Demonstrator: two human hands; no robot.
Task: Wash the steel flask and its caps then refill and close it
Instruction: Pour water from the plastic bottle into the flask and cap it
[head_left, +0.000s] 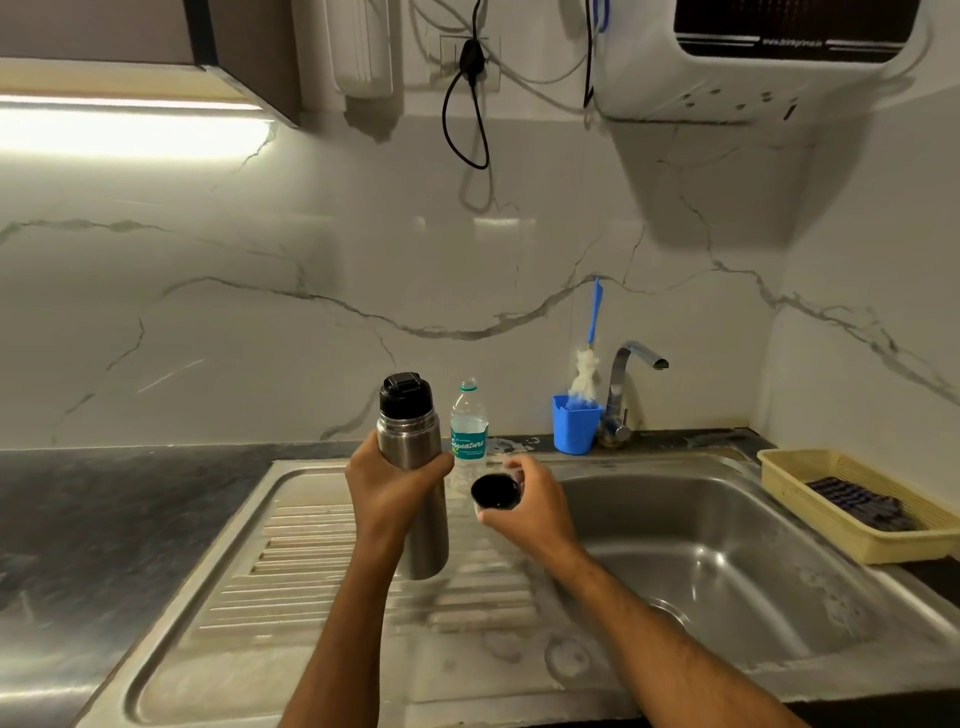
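Note:
My left hand (392, 488) grips the steel flask (413, 467) round its middle and holds it upright above the ribbed drainboard (322, 551). A black inner cap (405, 395) sits on the flask's neck. My right hand (530, 499) holds the outer cup cap (496, 491) just right of the flask, its dark hollow facing the camera. A clear plastic water bottle (469, 426) with a teal label stands on the sink's back rim, right behind both hands.
The steel sink basin (727, 561) lies to the right, with a tap (631, 374) behind it. A blue cup (575, 423) holding a bottle brush (589, 353) stands beside the tap. A beige tray (810, 462) with a dark cloth sits at far right. A dark counter (104, 509) stretches left.

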